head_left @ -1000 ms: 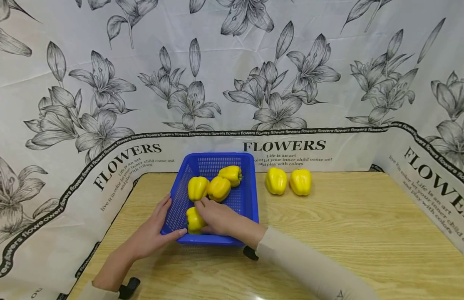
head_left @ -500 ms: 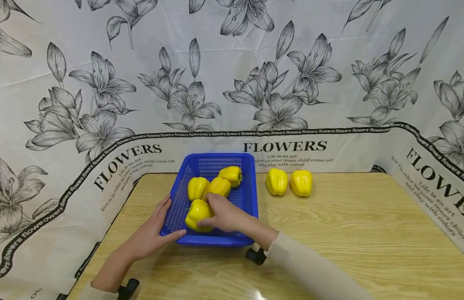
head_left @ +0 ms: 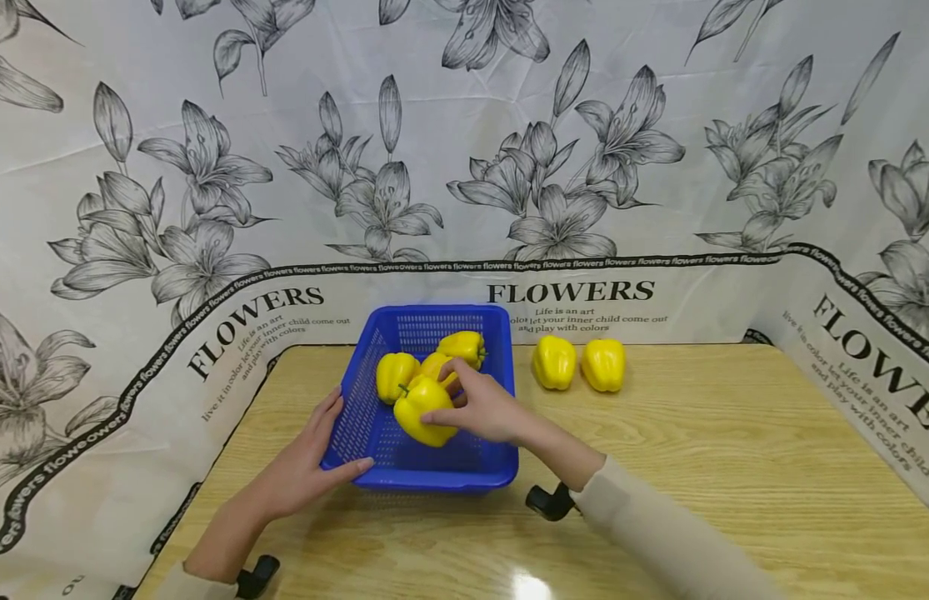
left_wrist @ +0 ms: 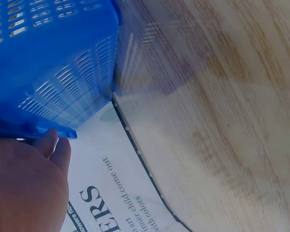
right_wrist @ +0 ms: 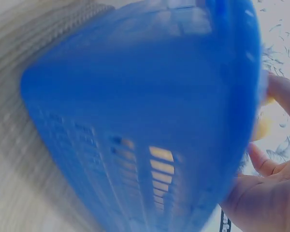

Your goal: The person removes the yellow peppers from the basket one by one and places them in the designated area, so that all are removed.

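My right hand (head_left: 488, 407) pinches a yellow bell pepper (head_left: 421, 410) between thumb and fingers, its green stem towards the upper left. The pepper is raised over the inside of a blue plastic basket (head_left: 442, 480). Three more yellow bell peppers (head_left: 396, 377) lie in the basket's far half, one partly covered by the held pepper and fingers. At the near left corner my left hand (head_left: 302, 471) grips the basket rim, thumb on top. The left wrist view shows its fingertips (left_wrist: 62, 153) at the rim. Basket wall (right_wrist: 135, 116) fills much of the right wrist view.
Two yellow bell peppers (head_left: 579, 364) stand side by side on the wooden table (head_left: 704, 442), right of the basket. A flower-printed cloth (head_left: 404, 200) hangs behind and along both sides. Black wrist mounts (head_left: 550, 502) project below both wrists.
My right hand has taken hold of the pepper at the basket's near side and lifted it up and to the right. My left hand has stayed on the rim.
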Tool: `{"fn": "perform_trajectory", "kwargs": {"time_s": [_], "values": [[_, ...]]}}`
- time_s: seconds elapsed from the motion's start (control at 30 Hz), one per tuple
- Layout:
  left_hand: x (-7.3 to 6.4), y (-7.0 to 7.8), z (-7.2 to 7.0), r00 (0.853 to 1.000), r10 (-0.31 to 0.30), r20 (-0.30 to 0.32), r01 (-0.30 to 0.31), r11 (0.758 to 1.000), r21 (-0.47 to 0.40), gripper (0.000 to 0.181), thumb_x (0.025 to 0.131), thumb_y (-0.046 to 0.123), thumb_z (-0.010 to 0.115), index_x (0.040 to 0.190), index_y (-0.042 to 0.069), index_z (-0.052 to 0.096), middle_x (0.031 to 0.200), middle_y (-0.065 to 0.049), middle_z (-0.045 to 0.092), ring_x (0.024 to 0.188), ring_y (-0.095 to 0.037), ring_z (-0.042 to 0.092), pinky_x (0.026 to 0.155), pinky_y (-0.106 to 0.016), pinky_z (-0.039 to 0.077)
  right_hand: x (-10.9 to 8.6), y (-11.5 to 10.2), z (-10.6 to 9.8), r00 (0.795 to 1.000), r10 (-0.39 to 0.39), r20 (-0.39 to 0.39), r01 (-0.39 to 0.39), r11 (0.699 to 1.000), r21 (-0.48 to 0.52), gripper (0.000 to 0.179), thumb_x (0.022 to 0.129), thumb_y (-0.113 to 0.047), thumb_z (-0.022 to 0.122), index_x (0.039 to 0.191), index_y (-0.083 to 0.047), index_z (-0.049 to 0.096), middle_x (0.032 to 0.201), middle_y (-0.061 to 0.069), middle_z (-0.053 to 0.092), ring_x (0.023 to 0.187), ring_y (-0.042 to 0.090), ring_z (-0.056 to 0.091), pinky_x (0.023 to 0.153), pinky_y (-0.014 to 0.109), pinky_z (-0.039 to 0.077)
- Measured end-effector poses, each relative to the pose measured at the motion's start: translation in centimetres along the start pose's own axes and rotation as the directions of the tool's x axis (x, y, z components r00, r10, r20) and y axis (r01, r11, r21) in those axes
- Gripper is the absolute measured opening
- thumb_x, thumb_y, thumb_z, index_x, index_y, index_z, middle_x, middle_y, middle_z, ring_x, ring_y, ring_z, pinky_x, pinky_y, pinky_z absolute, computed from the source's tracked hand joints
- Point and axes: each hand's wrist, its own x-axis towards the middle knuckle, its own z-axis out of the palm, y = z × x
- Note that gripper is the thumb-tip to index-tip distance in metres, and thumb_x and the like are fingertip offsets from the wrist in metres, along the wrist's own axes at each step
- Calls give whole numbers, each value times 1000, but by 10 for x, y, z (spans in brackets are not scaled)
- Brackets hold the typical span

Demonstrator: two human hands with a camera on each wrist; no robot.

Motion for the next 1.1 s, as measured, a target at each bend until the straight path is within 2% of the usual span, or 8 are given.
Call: {"fn": "perform_trajectory", "kwargs": {"time_s": [0.23, 0.43, 0.63, 0.87, 1.1], "values": [[0, -1, -1, 1000, 0, -1, 0, 1000, 4, 106, 92, 62, 66, 166, 11, 10, 172, -10, 3, 151, -44, 24, 114, -66, 31, -5, 3, -17, 999, 25, -46, -22, 998, 57, 57, 91, -32, 80, 131, -7, 47, 124, 18, 61, 110, 35, 67, 80, 38, 60], [0, 0, 0, 1000, -2, 0, 2, 1000, 7, 105, 92, 60, 68, 166, 11, 11, 172, -10, 4, 150, -44, 27, 113, -66, 33, -10, 4, -28, 998, 45, -41, -41, 995, 96, 57, 92, -32, 79, 131, -7, 45, 126, 20, 57, 113, 37, 65, 84, 46, 59], [1, 1, -1, 1000, -6, -4, 6, 1000, 7, 107, 91, 63, 67, 166, 12, 11, 172, -11, 5, 150, -44, 28, 113, -66, 33, -13, 5, -41, 996, 72, -55, -67, 994, 91, 59, 92, -37, 77, 132, -9, 43, 133, 21, 54, 119, 38, 61, 88, 45, 56], [2, 1, -2, 1000, -18, 4, 18, 1000, 12, 107, 91, 63, 67, 166, 14, 9, 172, -9, 4, 149, -44, 29, 112, -66, 34, -19, 10, -58, 991, 88, -103, -83, 995, 45, 60, 92, -42, 77, 132, -10, 45, 134, 21, 54, 117, 35, 62, 87, 42, 58], [1, 1, -1, 1000, -29, 10, 28, 999, 18, 106, 91, 61, 68, 166, 13, 10, 172, -9, 4, 149, -44, 29, 112, -66, 34, -27, 11, -74, 985, 113, -129, -104, 992, 78, 64, 92, -39, 78, 135, -6, 43, 137, 26, 53, 120, 39, 62, 86, 41, 60]]}}
